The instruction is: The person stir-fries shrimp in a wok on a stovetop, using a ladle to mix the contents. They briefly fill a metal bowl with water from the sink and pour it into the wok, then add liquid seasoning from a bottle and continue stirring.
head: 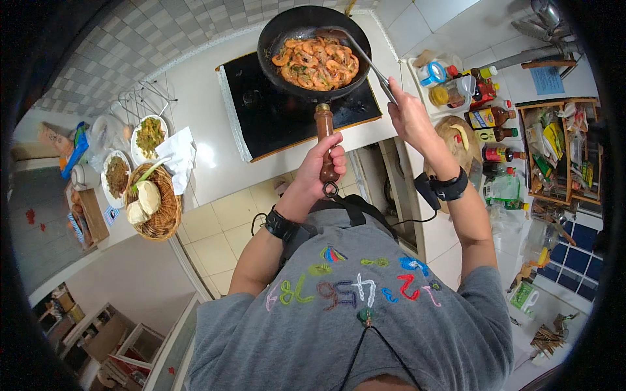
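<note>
My left hand [321,167] is wrapped around the brown handle [324,124] of a black wok [271,68]. Cooked shrimp with bits of green [318,64] lie in the wok, which is over the far part of a black glass cooktop [274,122]. In my right hand [408,115] is the metal handle of a spatula [364,54], its index finger stretched along it. The spatula's head reaches into the far right part of the wok, behind the shrimp. Both wrists wear black bands.
At left, two plates of food [163,128] [122,157] stand beside a wicker basket [168,229] holding pale dough-like pieces. Right of the cooktop are a round wooden cutting board [442,129], sauce bottles [491,117] and a tray of seasoning containers [423,93]. A wire rack [142,100] stands near the tiled wall.
</note>
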{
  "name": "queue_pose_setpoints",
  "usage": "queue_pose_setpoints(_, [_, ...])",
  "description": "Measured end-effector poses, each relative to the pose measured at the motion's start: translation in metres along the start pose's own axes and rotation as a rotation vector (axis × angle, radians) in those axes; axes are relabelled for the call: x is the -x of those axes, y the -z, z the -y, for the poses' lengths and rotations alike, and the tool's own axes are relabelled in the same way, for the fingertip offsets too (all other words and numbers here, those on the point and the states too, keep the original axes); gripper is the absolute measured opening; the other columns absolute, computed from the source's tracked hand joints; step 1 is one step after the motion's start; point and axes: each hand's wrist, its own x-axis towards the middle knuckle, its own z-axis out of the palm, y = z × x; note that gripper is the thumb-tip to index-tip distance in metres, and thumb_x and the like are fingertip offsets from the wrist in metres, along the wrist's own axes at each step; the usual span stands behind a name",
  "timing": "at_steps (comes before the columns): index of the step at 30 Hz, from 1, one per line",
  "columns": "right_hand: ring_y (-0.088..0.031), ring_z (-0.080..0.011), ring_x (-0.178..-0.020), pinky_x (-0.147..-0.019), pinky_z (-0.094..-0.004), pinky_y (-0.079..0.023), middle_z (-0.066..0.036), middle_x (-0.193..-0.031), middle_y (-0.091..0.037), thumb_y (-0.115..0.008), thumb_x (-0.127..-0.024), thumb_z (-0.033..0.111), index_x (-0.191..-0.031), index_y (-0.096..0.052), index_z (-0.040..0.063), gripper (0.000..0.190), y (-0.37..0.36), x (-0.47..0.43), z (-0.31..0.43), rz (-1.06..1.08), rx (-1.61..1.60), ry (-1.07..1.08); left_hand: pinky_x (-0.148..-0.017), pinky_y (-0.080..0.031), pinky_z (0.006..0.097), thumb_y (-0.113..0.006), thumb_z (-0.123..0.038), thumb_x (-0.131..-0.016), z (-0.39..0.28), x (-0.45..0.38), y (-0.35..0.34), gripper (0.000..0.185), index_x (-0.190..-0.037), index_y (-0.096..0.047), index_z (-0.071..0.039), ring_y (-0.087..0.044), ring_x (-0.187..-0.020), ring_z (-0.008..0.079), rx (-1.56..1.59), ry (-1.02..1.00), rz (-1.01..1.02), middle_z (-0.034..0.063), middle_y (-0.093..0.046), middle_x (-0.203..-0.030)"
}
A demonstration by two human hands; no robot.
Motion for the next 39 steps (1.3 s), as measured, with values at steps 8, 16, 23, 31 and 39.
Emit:
queue_pose_setpoints(8, [-0.047, -0.0125, -0.043, -0.038, -0.0301, -0.041, -0.006, -0.060, -0.052, -0.048, -0.088, 0.012, -0.126, -0.047, -0.006, 0.041, 0.042, 0.006, 0.045, 0.418, -0.793, -0.546, -0.042, -0.037, 0.0185, -0.056, -0.021, -0.093, -0.001, 0.003, -0.008, 0.012, -0.090, -0.049, -0.011, -0.043, -0.050, 0.0042, -0.102, -0.012, -0.074, -0.0067, -0.044, -0.061])
queue_pose_setpoints(16, [-0.042, -0.0166, -0.059, -0.058, -0.0318, -0.042, -0.012, -0.066, -0.046, -0.060, -0.088, 0.014, -0.132, -0.045, 0.000, 0.048, 0.000, -0.039, 0.026, 0.102, -0.258, -0.158, -0.042, -0.039, 0.0194, -0.057, -0.021, -0.092, -0.001, 0.002, -0.009, 0.013, -0.087, -0.048, -0.012, -0.045, -0.049, 0.0051, -0.077, -0.009, -0.064, -0.0061, -0.045, -0.060])
queue_pose_setpoints(23, [-0.060, -0.0337, -0.070, -0.065, -0.0427, -0.048, -0.014, -0.077, -0.060, -0.060, -0.081, 0.012, -0.131, -0.052, 0.016, 0.051, 0.082, 0.009, 0.006, 0.201, 0.257, 0.326, -0.044, -0.041, 0.0211, -0.061, -0.020, -0.088, -0.002, 0.003, -0.007, 0.019, -0.078, -0.045, -0.014, -0.046, -0.048, 0.0067, -0.091, -0.013, -0.049, -0.0048, -0.047, -0.057])
queue_pose_setpoints(31, [-0.059, -0.0357, -0.075, -0.069, -0.0427, -0.048, -0.020, -0.078, -0.060, -0.060, -0.078, 0.006, -0.128, -0.055, 0.015, 0.051, 0.154, 0.002, 0.050, 0.346, 0.308, 0.111, -0.044, -0.040, 0.0211, -0.062, -0.021, -0.088, -0.002, 0.002, -0.006, 0.021, -0.076, -0.046, -0.015, -0.046, -0.048, 0.0069, -0.085, -0.008, -0.047, -0.0045, -0.047, -0.057])
queue_pose_setpoints(39, [-0.058, -0.0402, -0.068, -0.061, -0.0471, -0.046, -0.022, -0.073, -0.060, -0.058, -0.082, 0.008, -0.127, -0.051, 0.007, 0.046, 0.032, -0.018, -0.013, -0.128, 0.136, 0.195, -0.043, -0.040, 0.0216, -0.061, -0.022, -0.088, -0.003, 0.004, -0.008, 0.019, -0.077, -0.047, -0.015, -0.046, -0.047, 0.0079, -0.102, -0.010, -0.074, -0.0043, -0.048, -0.057])
